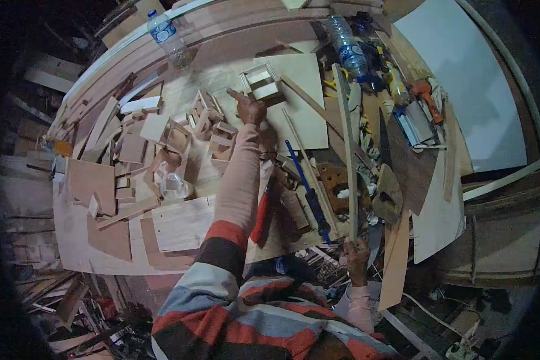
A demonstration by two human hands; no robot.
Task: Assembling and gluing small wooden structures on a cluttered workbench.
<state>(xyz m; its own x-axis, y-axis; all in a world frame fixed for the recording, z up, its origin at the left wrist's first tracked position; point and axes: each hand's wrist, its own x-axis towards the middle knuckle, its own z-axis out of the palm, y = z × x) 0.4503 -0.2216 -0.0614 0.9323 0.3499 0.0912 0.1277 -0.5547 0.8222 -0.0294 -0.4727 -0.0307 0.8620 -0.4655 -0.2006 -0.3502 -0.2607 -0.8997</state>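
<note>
My left hand (250,110) reaches out over the middle of the work table, a finger stretched toward the far left and nothing visible in its grasp. Just beyond it, a small open wooden frame box (261,81) lies on a pale plywood sheet (306,102); whether the hand touches the box is unclear. Several small wooden box pieces (222,146) stand to the left of that forearm. Low on the right, my right hand (356,261) is closed around the near end of a long wooden strip (345,150), which extends away across the table.
A red-handled tool (261,217) and a blue bar tool (310,195) lie right of my left forearm. Plastic bottles (169,37) stand at the back. An orange tool (427,101) lies at right, near a white panel (462,84). Wood offcuts (93,183) cover the left.
</note>
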